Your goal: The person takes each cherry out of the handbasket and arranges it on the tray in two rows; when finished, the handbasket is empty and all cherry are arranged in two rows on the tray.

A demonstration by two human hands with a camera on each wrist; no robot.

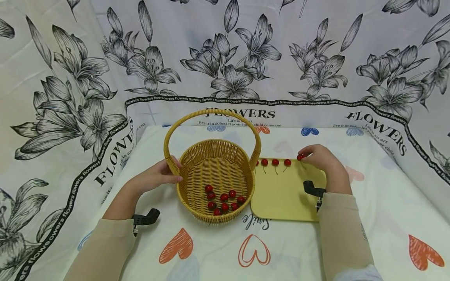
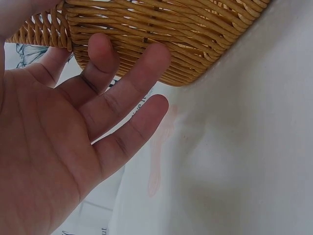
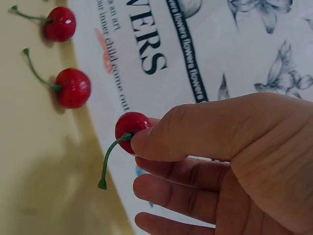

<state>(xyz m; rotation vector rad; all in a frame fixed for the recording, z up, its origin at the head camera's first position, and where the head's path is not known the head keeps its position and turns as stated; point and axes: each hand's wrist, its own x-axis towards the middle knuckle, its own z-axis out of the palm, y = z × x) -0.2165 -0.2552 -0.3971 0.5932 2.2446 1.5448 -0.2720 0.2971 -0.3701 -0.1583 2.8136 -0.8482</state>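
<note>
In the head view, my right hand (image 1: 321,158) pinches a red cherry (image 3: 128,125) between thumb and index finger, over the far edge of a yellow tray (image 1: 281,199). The cherry's green stem hangs down, and the other fingers stay loosely bent beneath. A row of cherries (image 1: 275,162) lies along that far edge, left of the hand. My left hand (image 1: 154,178) grips the left side of a wicker basket (image 1: 214,143) near the handle's base; its remaining fingers are spread below the rim in the left wrist view. Several cherries (image 1: 224,197) lie in the basket's near part.
The basket's tall arched handle (image 1: 211,112) stands upright above it. Basket and tray sit side by side on a white cloth with printed hearts (image 1: 177,246). Behind them hangs a flower-printed curtain (image 1: 233,78), which also runs along both sides.
</note>
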